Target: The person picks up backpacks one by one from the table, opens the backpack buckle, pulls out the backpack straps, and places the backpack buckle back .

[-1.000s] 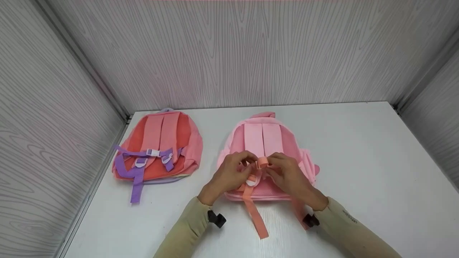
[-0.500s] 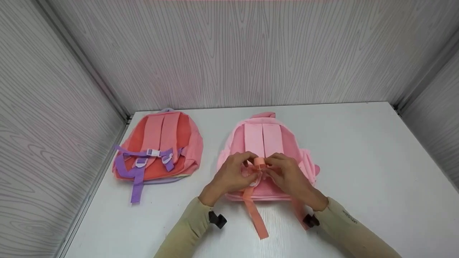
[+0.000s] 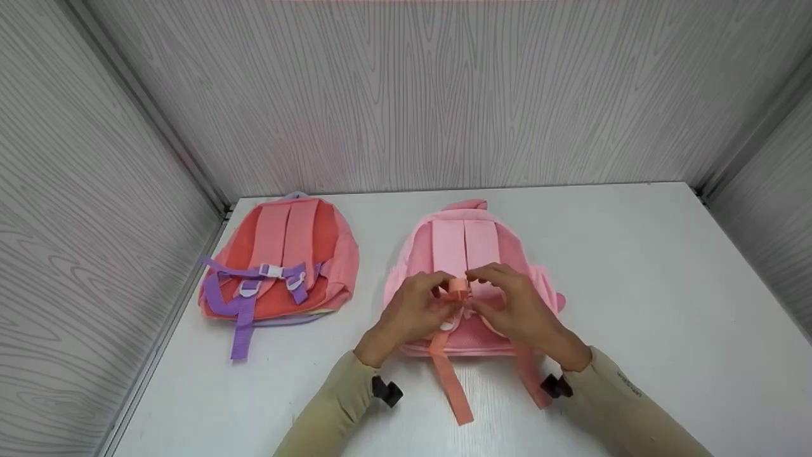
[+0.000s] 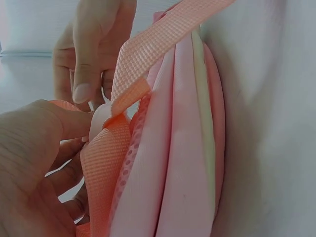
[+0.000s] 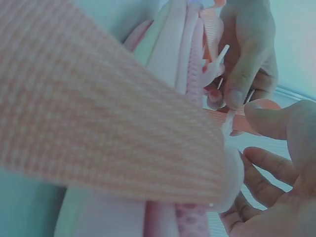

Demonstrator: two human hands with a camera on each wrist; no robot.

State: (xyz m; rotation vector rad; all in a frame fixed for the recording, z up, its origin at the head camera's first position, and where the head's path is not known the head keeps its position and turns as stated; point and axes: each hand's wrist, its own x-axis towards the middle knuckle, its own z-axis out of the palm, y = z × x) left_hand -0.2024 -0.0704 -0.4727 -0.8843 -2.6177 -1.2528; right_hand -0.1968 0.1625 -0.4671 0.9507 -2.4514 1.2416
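A pink backpack (image 3: 422, 254) lies with its shoulder straps up on the white table. Over its lower middle, my left hand (image 3: 412, 308) pinches a white buckle (image 5: 228, 122) with orange webbing; a small orange strap loop (image 3: 458, 287) rises beside the fingertips. My right hand (image 3: 520, 308) is at the loop's right, thumb and forefinger apart, the fingertips close to the buckle. Its grasp on anything is not visible. A white slider (image 5: 233, 180) on a wide orange strap (image 5: 123, 118) is beside the right fingers in the right wrist view. Fingers partly hide the buckle.
A coral backpack (image 3: 339, 254) with purple straps (image 3: 243, 330) lies at the left of the table (image 3: 634, 285). Two loose orange strap ends, left (image 3: 451, 387) and right (image 3: 533, 377), hang toward the front. Grey wood-grain panels (image 3: 444, 95) enclose the back and sides.
The orange loop has shifted slightly left and turned upright. My right hand, earlier pinching at the loop, has spread its thumb and forefinger and drawn slightly right. The left hand has barely moved.
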